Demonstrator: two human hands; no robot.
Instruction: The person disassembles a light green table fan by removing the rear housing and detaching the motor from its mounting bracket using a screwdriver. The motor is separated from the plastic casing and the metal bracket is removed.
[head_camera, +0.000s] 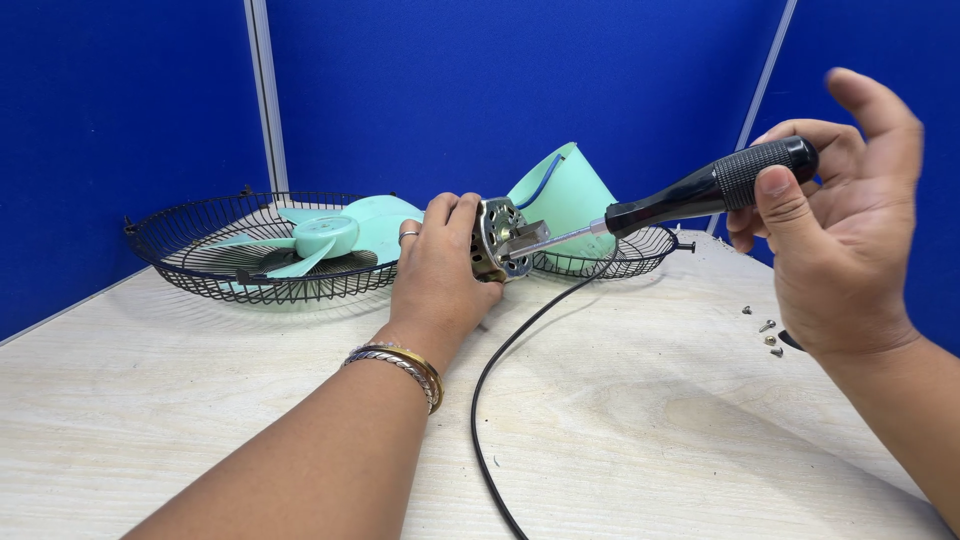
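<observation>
Left hand (437, 272) closed on the fan motor (497, 239), held just above the desk (650, 420) at centre; right hand (835, 225) grips the black-handled screwdriver (700, 190), tip at the motor. Wire guard (250, 250) with blade far left, loose screws (768, 335) near the right edge, black cable (500, 400) crossing open near desk.

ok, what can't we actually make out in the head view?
- Fan motor: near side hidden behind the left hand.
- Screwdriver tip: too small to tell what it seats in.
- Black cable: cut off by the bottom edge; its end is out of view.
- Loose screws: too small to tell the type; a dark item beside them is hidden by the right hand.
- Rear wire guard: mostly hidden behind the green cone housing.
</observation>
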